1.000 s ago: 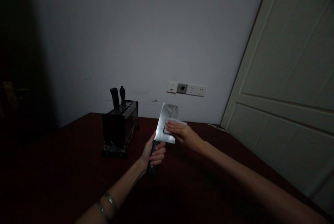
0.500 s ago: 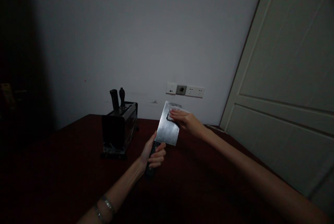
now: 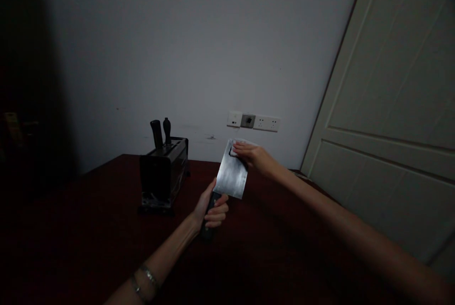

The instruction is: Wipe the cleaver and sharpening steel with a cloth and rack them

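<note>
The black handle of a cleaver [image 3: 232, 178] is wrapped in the fingers of my left hand [image 3: 218, 214]. Its broad metal blade points up and away, tilted, with one flat face towards me. Against the far end of that face, my right hand [image 3: 251, 153] presses a small white wipe [image 3: 233, 149], fingers closed over it. Most of the wipe is hidden under those fingers, so I cannot tell if it is cloth or paper.
A dark knife block [image 3: 164, 165] with two black-handled pieces in its top stands left on the dark red table [image 3: 117, 219]. Wall sockets [image 3: 266, 123] sit on the wall behind. A pale panelled door [image 3: 384, 106] flanks the right side.
My right hand has slid the wipe slightly up towards the far end of the blade. My left hand keeps its hold on the cleaver's handle.
</note>
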Available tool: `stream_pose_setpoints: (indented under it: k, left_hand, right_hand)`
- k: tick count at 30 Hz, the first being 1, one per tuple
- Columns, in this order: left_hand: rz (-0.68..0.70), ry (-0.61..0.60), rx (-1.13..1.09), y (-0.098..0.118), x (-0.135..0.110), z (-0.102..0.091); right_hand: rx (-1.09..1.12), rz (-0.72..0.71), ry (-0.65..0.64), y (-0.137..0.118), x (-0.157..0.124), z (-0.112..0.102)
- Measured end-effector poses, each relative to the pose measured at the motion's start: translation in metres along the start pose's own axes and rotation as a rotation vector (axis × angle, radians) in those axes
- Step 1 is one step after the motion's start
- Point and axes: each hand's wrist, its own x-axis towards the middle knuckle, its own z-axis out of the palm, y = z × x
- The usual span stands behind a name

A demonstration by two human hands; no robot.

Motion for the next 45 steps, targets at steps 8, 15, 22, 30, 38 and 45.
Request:
stream_pose_setpoints:
  k: [8,15,22,30,38,45]
  left_hand:
    - [0.008,-0.003,0.026,0.0,0.002,-0.002]
    - [-0.006,-0.014,0.05,0.002,0.0,0.002]
    - [0.013,0.013,0.058,0.004,-0.001,-0.006]
    - [-0.002,0.038,0.045,0.003,-0.001,-0.003]
    - [-0.052,0.032,0.079,0.002,0.0,-0.002]
    - [-0.024,0.033,0.073,0.001,0.0,-0.003]
  right_hand:
    - [0.047,-0.165,-0.146,-0.046,-0.027,0.024]
    - [-0.063,0.023,0.059,-0.012,-0.01,0.015]
    - [-0.018,-0.192,-0.133,-0.056,-0.034,0.043]
    - [-0.072,-0.055,-0.006,-0.026,-0.02,0.025]
    - [-0.134,-0.238,-0.12,-0.049,-0.035,0.029]
    - [-0.158,-0.106,-0.036,-0.048,-0.031,0.031]
